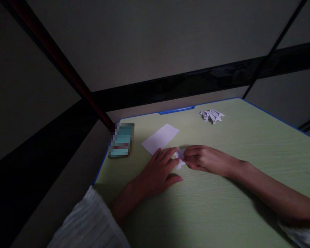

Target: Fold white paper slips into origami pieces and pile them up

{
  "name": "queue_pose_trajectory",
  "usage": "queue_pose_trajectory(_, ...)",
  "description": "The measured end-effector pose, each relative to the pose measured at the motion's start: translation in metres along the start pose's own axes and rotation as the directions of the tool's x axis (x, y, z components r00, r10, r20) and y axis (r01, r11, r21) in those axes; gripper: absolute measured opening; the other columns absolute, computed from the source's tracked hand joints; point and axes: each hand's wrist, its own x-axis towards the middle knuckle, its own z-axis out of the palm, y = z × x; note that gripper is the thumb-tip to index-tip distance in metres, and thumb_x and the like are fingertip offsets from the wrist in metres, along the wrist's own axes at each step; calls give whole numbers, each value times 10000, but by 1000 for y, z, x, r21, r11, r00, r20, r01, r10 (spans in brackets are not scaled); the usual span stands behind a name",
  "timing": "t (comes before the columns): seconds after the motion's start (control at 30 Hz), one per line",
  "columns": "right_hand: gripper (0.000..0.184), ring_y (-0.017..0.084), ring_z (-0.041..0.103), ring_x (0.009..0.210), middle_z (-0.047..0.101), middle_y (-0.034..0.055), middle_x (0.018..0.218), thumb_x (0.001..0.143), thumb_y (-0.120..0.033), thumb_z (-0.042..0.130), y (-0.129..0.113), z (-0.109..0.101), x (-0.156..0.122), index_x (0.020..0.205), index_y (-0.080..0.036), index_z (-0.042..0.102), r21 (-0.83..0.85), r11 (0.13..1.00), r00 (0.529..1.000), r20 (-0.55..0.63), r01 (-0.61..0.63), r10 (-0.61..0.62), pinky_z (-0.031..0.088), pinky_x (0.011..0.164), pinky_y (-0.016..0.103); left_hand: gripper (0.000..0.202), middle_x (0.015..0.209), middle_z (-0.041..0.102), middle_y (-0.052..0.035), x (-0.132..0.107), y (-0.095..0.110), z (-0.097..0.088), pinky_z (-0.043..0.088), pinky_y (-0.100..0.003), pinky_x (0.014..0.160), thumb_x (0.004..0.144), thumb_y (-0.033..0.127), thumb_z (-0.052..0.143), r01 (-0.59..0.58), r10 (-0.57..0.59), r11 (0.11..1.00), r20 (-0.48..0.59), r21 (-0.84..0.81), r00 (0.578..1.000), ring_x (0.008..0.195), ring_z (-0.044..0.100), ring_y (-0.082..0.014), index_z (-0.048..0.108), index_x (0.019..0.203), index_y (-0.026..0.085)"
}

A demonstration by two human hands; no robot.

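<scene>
A small piece of folded white paper [180, 157] lies on the table between my two hands, its middle partly hidden by fingertips. My right hand [203, 159] is closed, its fingers pinching the right side of that paper. My left hand [158, 172] rests on the table with fingers spread; its fingertips touch the paper's left edge, and the thumb lies apart on the tabletop. Just beyond my left fingers is a flat white sheet of paper [161, 137], roughly rectangular.
The pale green table [248, 144] has a blue rim and a blue handle-like strip [177, 110] at its far edge. Several folded paper pieces [212, 116] sit in a heap at the back right. A pixelated flat rectangular object [122, 140] lies at the left edge. Dark panels stand behind.
</scene>
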Motion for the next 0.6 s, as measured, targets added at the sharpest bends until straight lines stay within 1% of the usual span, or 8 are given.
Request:
queue_pose_trajectory(0.1,226,148,515,672,570,51,677,796,-130,396,-1,-1,0,735,-107,612,63,998,1000,-8,-28,29,404,621,251,448,1325,298,-73,0,0,0,140,-394,1012,791,420,362,-25,25,1000,4,1,1000,1227,194,-178,382,1156,162)
queue_pose_trajectory(0.27,218,156,507,685,562,51,692,786,-117,381,-2,-2,-1,761,-110,598,76,996,999,-5,-45,46,397,634,261,451,1298,347,-63,1,0,0,149,-391,1008,796,426,344,-24,24,1000,6,-1,1000,1219,211,-176,374,1162,164)
queue_pose_trajectory(0.37,211,158,503,693,556,48,695,782,-117,388,-2,-2,0,725,-123,592,87,995,999,14,-50,49,392,641,264,442,1289,358,-68,1,0,0,151,-391,1007,799,420,342,-15,15,1000,8,2,1000,1219,213,-178,379,1158,164)
queue_pose_trajectory(0.47,210,150,503,695,556,45,706,777,-110,395,-2,-5,0,681,-135,580,142,988,997,45,-69,63,385,641,258,434,1280,371,-72,2,1,0,157,-391,1005,798,416,346,-12,12,1000,7,3,1000,1215,223,-183,386,1150,165)
queue_pose_trajectory(0.53,204,139,509,691,559,40,711,773,-106,402,0,-7,-2,679,-141,579,203,974,994,76,-97,83,380,636,251,441,1294,351,-77,2,1,-1,159,-393,1004,794,424,349,-19,19,1000,7,5,1000,1215,220,-191,391,1145,159)
queue_pose_trajectory(0.6,185,129,517,689,565,34,726,767,-111,417,2,-11,-6,724,-151,593,262,955,987,119,-136,108,376,625,244,465,1323,302,-85,1,1,-1,157,-398,1003,786,445,350,-30,29,1000,13,6,999,1222,201,-202,390,1144,152)
